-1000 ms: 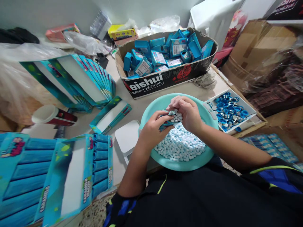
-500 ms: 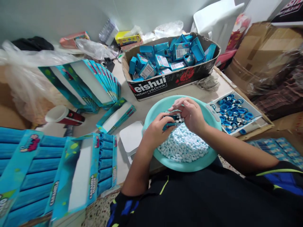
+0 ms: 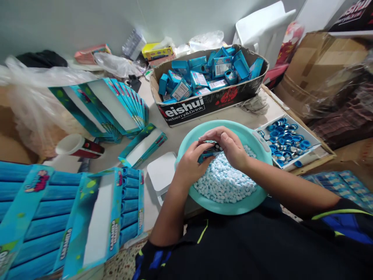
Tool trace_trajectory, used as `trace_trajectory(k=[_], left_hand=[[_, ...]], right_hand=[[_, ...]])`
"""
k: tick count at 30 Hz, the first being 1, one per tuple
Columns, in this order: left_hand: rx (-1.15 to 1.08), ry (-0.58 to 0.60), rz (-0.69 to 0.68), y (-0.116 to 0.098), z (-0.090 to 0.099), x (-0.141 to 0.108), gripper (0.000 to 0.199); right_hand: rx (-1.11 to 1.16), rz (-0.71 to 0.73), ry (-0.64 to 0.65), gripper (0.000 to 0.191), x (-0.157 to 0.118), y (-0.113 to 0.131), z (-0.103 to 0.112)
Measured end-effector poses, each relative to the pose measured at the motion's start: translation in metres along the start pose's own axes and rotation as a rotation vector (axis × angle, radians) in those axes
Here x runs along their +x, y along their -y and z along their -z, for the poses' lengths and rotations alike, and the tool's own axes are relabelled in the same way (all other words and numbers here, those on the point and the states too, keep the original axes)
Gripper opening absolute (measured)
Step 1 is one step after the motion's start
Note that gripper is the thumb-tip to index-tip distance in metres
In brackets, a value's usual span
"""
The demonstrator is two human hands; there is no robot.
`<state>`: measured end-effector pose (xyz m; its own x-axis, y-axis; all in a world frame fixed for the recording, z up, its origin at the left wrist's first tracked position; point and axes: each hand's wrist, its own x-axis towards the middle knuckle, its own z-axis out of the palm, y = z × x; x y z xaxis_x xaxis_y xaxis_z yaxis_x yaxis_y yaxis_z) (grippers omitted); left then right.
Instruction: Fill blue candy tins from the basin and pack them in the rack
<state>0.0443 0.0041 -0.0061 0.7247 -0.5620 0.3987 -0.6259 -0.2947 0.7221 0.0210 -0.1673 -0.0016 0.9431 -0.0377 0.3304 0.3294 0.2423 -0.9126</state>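
A turquoise basin (image 3: 186, 146) holds a heap of small white and pale blue candies (image 3: 225, 181). Over its left part, my left hand (image 3: 192, 163) is closed around a small blue box (image 3: 206, 154), which my fingers partly cover. My right hand (image 3: 229, 146) is curved over the open side of that box, its fingers reaching toward my left fingertips. A few candies show between the two hands at the box's opening. Whether my right fingers grip any candies is hidden.
Behind the basin, a black carton (image 3: 210, 105) holds many small blue boxes. To the right is a white tray (image 3: 304, 153) of blue caps. A white scale-like device (image 3: 161, 171), display boxes (image 3: 99, 217) and a paper cup (image 3: 78, 146) lie to the left.
My right hand has come down closer over the box and my left fingers, covering more of the opening. The camera view has shifted slightly.
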Motion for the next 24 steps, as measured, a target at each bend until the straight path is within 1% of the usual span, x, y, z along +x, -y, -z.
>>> trace_trajectory(k=[2,4,6,8,11,14,17,18,20,22,24], left_hand=[[-0.006,-0.026,0.006,0.002,0.0,-0.001,0.04],[-0.021,-0.054,0.045,0.005,0.0,-0.001,0.049],[-0.04,-0.088,0.089,0.008,0.0,-0.001,0.057],[-0.04,-0.124,0.111,0.011,-0.001,0.0,0.055],[-0.01,-0.162,0.116,0.013,-0.001,0.002,0.046],[-0.053,-0.112,0.115,0.014,0.0,0.003,0.052],[-0.137,-0.04,0.126,0.016,0.001,0.004,0.053],[-0.159,-0.038,0.137,0.017,0.001,0.004,0.053],[-0.192,-0.071,0.163,0.019,0.001,0.005,0.053],[-0.205,-0.113,0.183,0.021,0.0,0.006,0.055],[-0.204,-0.129,0.193,0.02,0.0,0.006,0.054]], right_hand=[[-0.021,0.036,-0.011,0.037,0.001,0.001,0.003],[-0.084,0.052,-0.047,0.032,0.003,0.005,0.01],[-0.184,0.017,-0.077,0.029,0.004,0.009,0.02],[-0.258,-0.065,-0.061,0.035,0.004,0.012,0.029],[-0.289,-0.195,0.03,0.038,0.003,0.01,0.037],[-0.248,-0.315,0.092,0.039,0.005,0.004,0.04],[-0.154,-0.432,0.125,0.046,0.009,0.001,0.039],[-0.134,-0.44,0.124,0.048,0.009,0.001,0.039],[-0.141,-0.389,0.094,0.047,0.009,0.002,0.039],[-0.215,-0.306,0.07,0.043,0.008,0.003,0.039],[-0.32,-0.253,0.092,0.039,0.006,0.005,0.039]])
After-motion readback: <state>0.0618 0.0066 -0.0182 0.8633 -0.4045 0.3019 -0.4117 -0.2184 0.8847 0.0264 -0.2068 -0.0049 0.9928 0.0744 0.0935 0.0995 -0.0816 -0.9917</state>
